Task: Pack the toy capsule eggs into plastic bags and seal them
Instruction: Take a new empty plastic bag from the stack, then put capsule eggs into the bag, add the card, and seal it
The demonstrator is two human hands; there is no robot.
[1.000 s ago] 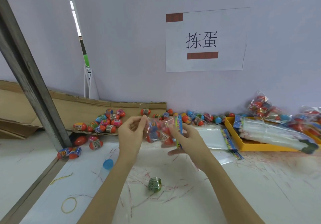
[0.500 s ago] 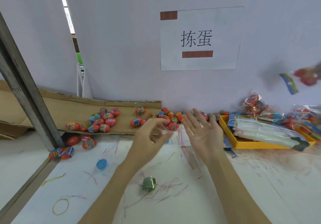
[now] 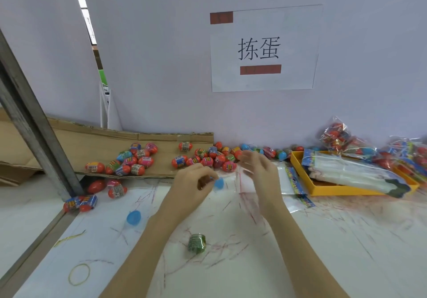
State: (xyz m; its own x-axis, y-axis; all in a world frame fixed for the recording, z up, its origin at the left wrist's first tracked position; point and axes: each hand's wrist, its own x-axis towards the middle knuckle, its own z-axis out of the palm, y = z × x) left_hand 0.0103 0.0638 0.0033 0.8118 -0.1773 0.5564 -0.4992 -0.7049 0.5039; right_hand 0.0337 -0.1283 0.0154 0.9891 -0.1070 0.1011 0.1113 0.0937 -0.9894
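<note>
The toy capsule eggs [image 3: 208, 159] lie in a loose heap along the back of the counter [image 3: 323, 240], partly on a flattened cardboard sheet [image 3: 92, 145], with a few strays nearer: a blue egg [image 3: 133, 217] and a green-wrapped capsule [image 3: 196, 242] in front of the arms. Judging by their look, they are light, hard and smooth, so they will roll at a nudge and slip from a loose hold; each is best taken across its middle between thumb and fingertips.

Empty plastic bags [image 3: 286, 177] lie flat just right of the hands, and more are stacked in a yellow tray [image 3: 300, 173]; filled bags [image 3: 339, 136] are piled against the wall behind it. The film is thin, limp and clingy, best taken at the mouth edge.

The left hand [image 3: 191, 182] has its fingers curled inward, thumb near the fingertips, just beside another blue egg [image 3: 218, 183]; whether it pinches anything I cannot tell, as the view is blurred there. The right hand [image 3: 258, 173] seems to pinch the top of a clear bag [image 3: 242, 182] hanging below its fingers.
</note>
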